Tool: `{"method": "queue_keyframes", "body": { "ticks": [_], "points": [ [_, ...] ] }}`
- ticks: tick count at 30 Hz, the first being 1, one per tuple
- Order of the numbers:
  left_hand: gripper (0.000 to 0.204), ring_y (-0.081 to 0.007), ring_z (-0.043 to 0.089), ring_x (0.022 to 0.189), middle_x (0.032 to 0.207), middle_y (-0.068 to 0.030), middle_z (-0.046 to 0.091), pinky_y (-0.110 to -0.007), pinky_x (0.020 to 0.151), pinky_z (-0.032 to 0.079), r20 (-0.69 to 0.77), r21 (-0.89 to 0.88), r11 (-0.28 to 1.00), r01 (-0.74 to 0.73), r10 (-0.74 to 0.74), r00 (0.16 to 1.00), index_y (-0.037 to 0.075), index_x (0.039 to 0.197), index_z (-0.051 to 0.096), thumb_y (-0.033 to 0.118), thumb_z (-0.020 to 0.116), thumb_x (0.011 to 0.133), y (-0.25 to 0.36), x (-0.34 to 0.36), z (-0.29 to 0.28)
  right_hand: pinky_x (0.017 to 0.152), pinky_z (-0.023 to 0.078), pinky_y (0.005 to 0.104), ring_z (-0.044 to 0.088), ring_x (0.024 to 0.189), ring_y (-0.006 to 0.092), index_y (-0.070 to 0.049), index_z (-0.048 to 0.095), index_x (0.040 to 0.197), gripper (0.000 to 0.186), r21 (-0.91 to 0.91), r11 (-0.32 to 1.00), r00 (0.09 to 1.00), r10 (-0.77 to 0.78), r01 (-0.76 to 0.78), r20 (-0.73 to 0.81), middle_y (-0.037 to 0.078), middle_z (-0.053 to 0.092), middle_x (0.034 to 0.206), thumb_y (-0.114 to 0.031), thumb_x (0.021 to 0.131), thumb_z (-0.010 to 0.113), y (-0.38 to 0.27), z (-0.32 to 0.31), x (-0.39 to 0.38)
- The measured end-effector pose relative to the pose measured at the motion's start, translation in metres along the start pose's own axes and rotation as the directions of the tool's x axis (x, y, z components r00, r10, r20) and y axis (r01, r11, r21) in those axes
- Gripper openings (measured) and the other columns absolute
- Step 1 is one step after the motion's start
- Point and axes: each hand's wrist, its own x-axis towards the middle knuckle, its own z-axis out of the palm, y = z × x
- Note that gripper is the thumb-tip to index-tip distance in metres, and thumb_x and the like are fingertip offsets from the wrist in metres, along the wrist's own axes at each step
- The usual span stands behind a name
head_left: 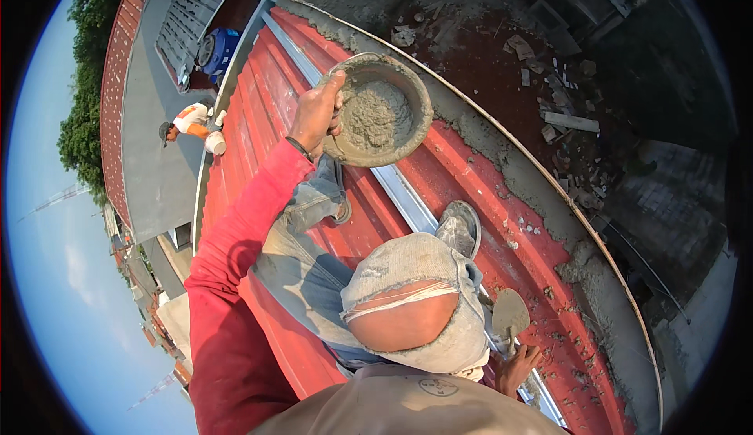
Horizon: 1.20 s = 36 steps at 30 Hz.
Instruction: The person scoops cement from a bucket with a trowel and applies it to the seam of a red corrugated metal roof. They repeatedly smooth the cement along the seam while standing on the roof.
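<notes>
My left hand (318,115) is closed on the rim of a round, mortar-crusted bowl (418,94), held out over the roof at arm's length. Wet grey mortar (378,117) fills much of it. Low on the right, beside my bent knee, my right hand (518,368) is closed round the handle of a trowel (511,314). The trowel's rounded blade is coated grey and lies just above the red metal roof (463,168). My knee hides part of the roof near that hand.
A shiny metal strip (416,207) runs along the roof under my feet. Fresh mortar (502,152) lines the curved right edge; beyond it lies a lower yard with rubble (569,121). At left, another person (192,120) is by a white bucket (215,143), near a blue barrel (218,50).
</notes>
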Motion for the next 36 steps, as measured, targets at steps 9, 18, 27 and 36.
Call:
{"method": "queue_keyframes", "body": {
  "ticks": [9,18,27,36],
  "points": [
    [0.054,-0.0053,0.025,0.047,0.061,0.0082,0.024,-0.027,0.045,0.026,-0.066,-0.309,0.950,0.040,-0.063,0.996,0.012,0.082,0.050,0.059,0.060,0.106,-0.077,0.003,0.011,0.094,0.042,0.0535,0.048,0.108,0.0421,-0.001,0.059,0.104,0.071,-0.105,0.993,0.998,-0.040,0.045,0.049,0.019,0.050,0.111,-0.031,0.056,0.101,0.016,0.003,-0.003],
    [0.035,-0.0080,0.030,0.054,0.074,0.0046,0.032,-0.027,0.048,0.027,-0.237,-0.477,0.866,0.148,-0.289,0.927,0.010,0.113,0.067,0.043,0.054,0.108,-0.155,0.060,-0.048,0.094,0.045,0.0488,0.049,0.106,0.0376,-0.005,0.062,0.109,0.071,-0.110,0.993,0.994,0.063,-0.052,0.091,0.013,0.052,0.110,-0.035,0.057,0.100,0.001,-0.006,0.022],
    [0.068,-0.0253,0.067,0.082,0.123,-0.0168,0.069,-0.038,0.059,0.053,-0.394,0.148,0.946,0.290,-0.212,0.894,0.004,0.147,0.057,0.058,0.043,0.108,-0.278,0.128,-0.062,0.096,0.046,0.0474,0.049,0.107,0.0364,-0.001,0.057,0.111,0.069,-0.214,0.976,0.985,-0.004,0.042,0.172,0.015,0.051,0.115,-0.030,0.062,0.097,-0.004,-0.010,0.023],
    [0.084,-0.0343,0.068,0.102,0.132,-0.0269,0.064,-0.045,0.079,0.057,-0.388,0.072,0.969,0.237,-0.192,0.902,-0.008,0.146,0.052,0.064,0.053,0.102,-0.263,0.127,0.002,0.092,0.050,0.0499,0.055,0.110,0.0400,-0.001,0.057,0.114,0.057,0.012,1.000,0.998,-0.015,0.014,0.059,0.018,0.050,0.119,-0.035,0.080,0.087,0.006,-0.009,0.012]
  ]
}}
